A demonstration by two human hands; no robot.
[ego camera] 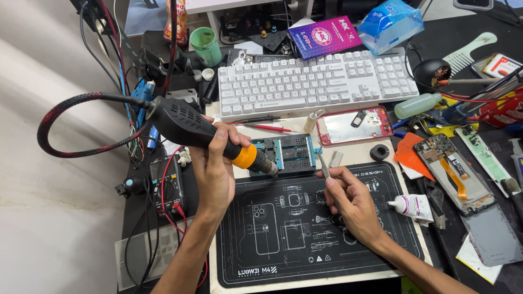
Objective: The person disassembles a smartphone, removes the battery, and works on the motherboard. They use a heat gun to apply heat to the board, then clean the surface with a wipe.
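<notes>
Left hand (213, 163), grip closed around the black ribbed plastic handle of a hot-air rework gun (207, 133); right hand (348, 198), grip pinched shut on slim metal tweezers (324, 166) held near-upright between thumb and forefinger. The gun has a vented black body, an orange collar and a dark metal nozzle, and trails a red-and-black braided hose (65, 125) that loops off toward the left edge of the tabletop. Its nozzle points down and to the right at a small circuit board clamped in a blue-and-black metal holding fixture (291, 154), which lies just beyond the far edge of a black rectangular work mat printed with white phone diagrams (294, 256). The fixture lies between the two grips: the nozzle tip is at its near-left corner, and the tweezer tips are just beside its near-right corner. Behind it, toward the far edge, lie a white keyboard (316, 81), a red-framed opened phone body (354, 126) and a red-handled tool (267, 127). A small white glue tube (409, 206) lies on the right edge of the mat, just beside the right wrist; a black multimeter with red leads (169, 182) lies left of the left forearm. Nothing lies between either tool and the fixture.
</notes>
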